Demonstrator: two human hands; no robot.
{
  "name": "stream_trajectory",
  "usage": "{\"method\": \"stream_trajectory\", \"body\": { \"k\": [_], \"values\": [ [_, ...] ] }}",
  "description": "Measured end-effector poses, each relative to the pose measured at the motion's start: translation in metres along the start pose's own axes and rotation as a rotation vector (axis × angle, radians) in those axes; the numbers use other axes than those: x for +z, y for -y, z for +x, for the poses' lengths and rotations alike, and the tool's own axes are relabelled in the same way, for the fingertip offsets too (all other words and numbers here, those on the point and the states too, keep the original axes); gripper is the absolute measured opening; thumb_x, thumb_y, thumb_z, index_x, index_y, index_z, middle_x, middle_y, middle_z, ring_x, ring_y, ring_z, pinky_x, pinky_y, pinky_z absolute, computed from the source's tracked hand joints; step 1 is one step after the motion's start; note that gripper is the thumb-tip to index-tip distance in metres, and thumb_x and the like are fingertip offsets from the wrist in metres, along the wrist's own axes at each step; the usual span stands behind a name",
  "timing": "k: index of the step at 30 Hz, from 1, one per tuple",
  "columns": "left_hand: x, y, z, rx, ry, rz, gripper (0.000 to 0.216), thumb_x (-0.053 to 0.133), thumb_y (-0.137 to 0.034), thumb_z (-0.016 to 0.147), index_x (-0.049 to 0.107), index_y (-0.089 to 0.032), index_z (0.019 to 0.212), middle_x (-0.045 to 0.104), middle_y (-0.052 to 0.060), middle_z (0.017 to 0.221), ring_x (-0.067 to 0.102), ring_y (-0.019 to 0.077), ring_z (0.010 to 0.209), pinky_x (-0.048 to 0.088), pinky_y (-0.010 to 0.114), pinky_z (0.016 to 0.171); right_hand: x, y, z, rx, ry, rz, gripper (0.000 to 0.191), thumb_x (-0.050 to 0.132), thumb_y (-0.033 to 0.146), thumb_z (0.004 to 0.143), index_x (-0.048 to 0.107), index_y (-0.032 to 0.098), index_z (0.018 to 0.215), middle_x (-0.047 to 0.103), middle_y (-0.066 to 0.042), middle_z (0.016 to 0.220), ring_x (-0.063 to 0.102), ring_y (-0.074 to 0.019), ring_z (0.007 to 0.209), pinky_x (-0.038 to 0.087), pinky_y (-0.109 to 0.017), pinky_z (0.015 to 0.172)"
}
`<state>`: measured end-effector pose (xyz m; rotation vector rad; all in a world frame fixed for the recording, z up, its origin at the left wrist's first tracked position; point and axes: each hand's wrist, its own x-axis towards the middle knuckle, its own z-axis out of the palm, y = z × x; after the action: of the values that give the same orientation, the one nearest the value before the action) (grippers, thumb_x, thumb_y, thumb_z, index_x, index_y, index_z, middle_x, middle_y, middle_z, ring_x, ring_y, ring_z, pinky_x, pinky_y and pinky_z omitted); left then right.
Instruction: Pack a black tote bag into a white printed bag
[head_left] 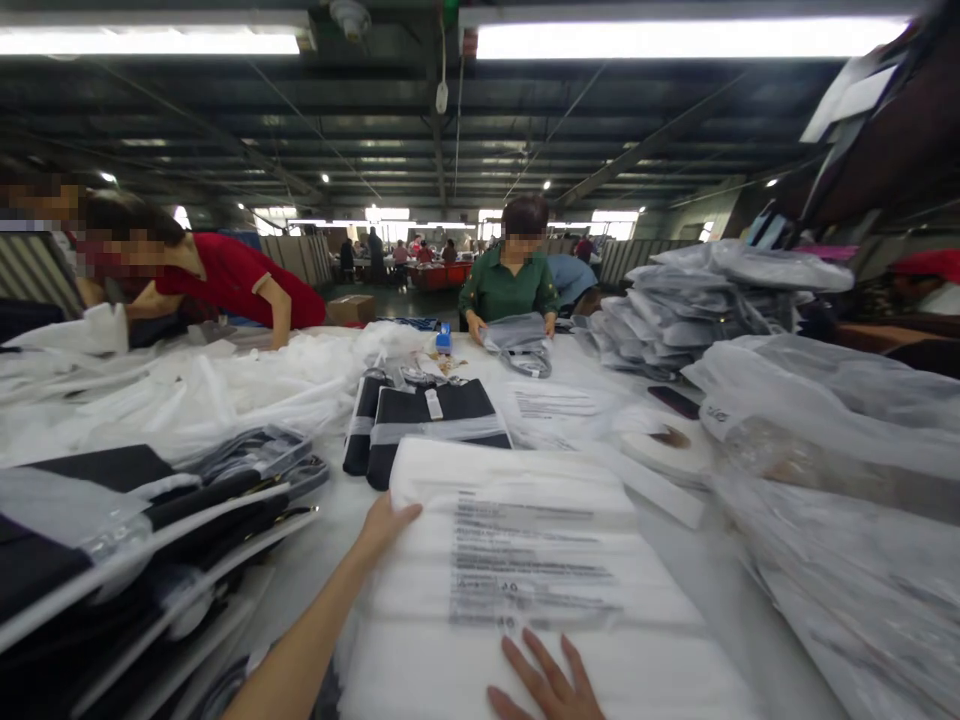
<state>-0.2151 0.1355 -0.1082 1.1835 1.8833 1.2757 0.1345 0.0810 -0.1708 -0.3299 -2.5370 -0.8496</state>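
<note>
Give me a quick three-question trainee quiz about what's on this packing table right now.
1. True or false: the left hand rests on the stack of clear printed bags.
2. Which lies beyond that stack? A) folded black garments B) a red box
3. What does the person in the green shirt handle?

Key: 1 true; 2 A, the folded black garments; 3 a grey garment. The right hand lies flat on the stack too.

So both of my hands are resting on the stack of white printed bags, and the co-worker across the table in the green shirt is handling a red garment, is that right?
Not quite. In the head view the person in the green shirt is handling a grey garment, not a red one. The rest holds: your left hand and right hand both rest on the stack of white printed bags.
</note>
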Motion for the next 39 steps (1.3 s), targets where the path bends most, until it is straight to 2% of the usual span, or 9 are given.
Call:
{"method": "stream_trajectory", "body": {
  "k": [6,10,13,15,19,23,28,32,39],
  "values": [
    [0.004,0.001,0.03,0.019,-0.043,0.048,0.039,0.065,-0.031,0.078,0.061,-0.012,0.112,0.07,0.009,0.108,0.064,0.0243,0.1,0.052,0.031,0.084,-0.031,-0.019,0.028,0.159,0.503,0.633,0.08,0.048,0.073,0.08,0.021,0.038,0.146,0.02,-0.011,0.156,0.02,-0.0389,0.141,0.019,-0.069,0.108],
    [-0.006,-0.02,0.03,0.052,-0.067,0.19,0.047,0.066,-0.029,0.077,0.057,-0.006,0.117,0.066,0.019,0.114,0.059,0.0343,0.11,0.048,0.044,0.093,-0.031,-0.024,0.04,0.216,0.58,0.76,0.071,0.046,0.069,0.085,0.021,0.042,0.145,0.018,-0.008,0.156,0.015,-0.04,0.141,0.017,-0.075,0.105],
    [0.0,-0.029,-0.025,0.158,-0.1,0.338,0.072,0.068,-0.033,0.077,0.039,-0.007,0.137,0.038,0.026,0.145,0.026,0.0442,0.137,0.024,0.061,0.109,-0.037,-0.023,0.046,0.237,0.599,0.773,0.07,0.044,0.071,0.084,0.023,0.044,0.144,0.017,-0.006,0.157,0.012,-0.0393,0.142,0.012,-0.076,0.105],
    [0.012,-0.022,-0.079,0.381,0.005,0.532,0.077,0.064,-0.046,0.08,0.031,-0.022,0.145,0.016,0.015,0.157,0.004,0.0427,0.143,0.008,0.065,0.113,-0.049,-0.027,0.054,0.244,0.635,0.807,0.072,0.043,0.074,0.083,0.023,0.043,0.145,0.017,-0.006,0.157,0.011,-0.0376,0.143,0.011,-0.074,0.107],
    [0.028,0.011,-0.164,0.609,0.342,0.854,0.068,0.049,-0.062,0.085,0.022,-0.044,0.144,0.014,0.005,0.159,0.007,0.0479,0.141,0.009,0.076,0.105,-0.068,-0.054,0.053,0.363,0.631,0.772,0.058,0.031,0.062,0.094,0.023,0.039,0.146,0.022,-0.004,0.156,0.02,-0.0282,0.143,0.015,-0.065,0.112],
    [0.027,0.022,-0.173,0.573,0.4,0.908,0.069,0.042,-0.066,0.086,0.014,-0.044,0.146,0.012,0.006,0.159,0.006,0.0472,0.142,0.01,0.077,0.104,-0.057,-0.075,-0.006,0.838,0.51,0.304,0.052,0.015,0.045,0.1,0.03,0.028,0.146,0.032,-0.007,0.152,0.025,-0.0262,0.141,0.015,-0.06,0.114],
    [0.011,0.0,-0.156,0.509,0.554,0.889,0.079,0.041,-0.073,0.082,0.014,-0.038,0.147,0.008,0.008,0.159,0.003,0.0454,0.143,0.006,0.077,0.105,-0.038,-0.073,-0.062,0.746,0.716,0.314,0.06,0.022,0.052,0.097,0.027,0.02,0.148,0.018,-0.009,0.157,0.016,-0.0308,0.143,0.024,-0.057,0.113],
    [-0.009,-0.02,-0.149,0.504,0.722,0.88,0.09,0.061,-0.064,0.077,0.019,-0.029,0.148,0.016,0.015,0.157,0.013,0.0463,0.141,0.018,0.075,0.105,-0.049,-0.06,-0.031,0.527,0.647,0.406,0.068,0.033,0.061,0.092,0.041,0.014,0.14,0.04,-0.017,0.147,0.039,-0.0342,0.132,0.033,-0.055,0.108],
    [-0.02,-0.041,-0.14,0.555,0.765,0.882,0.031,0.048,-0.042,0.092,0.062,-0.023,0.112,0.062,0.012,0.113,0.059,0.0299,0.103,0.048,0.04,0.087,-0.072,-0.053,0.02,0.343,0.708,0.575,0.034,0.029,0.018,0.095,0.06,0.021,0.079,0.063,-0.006,0.085,0.061,-0.0184,0.079,0.048,-0.029,0.068]
  ]
}}
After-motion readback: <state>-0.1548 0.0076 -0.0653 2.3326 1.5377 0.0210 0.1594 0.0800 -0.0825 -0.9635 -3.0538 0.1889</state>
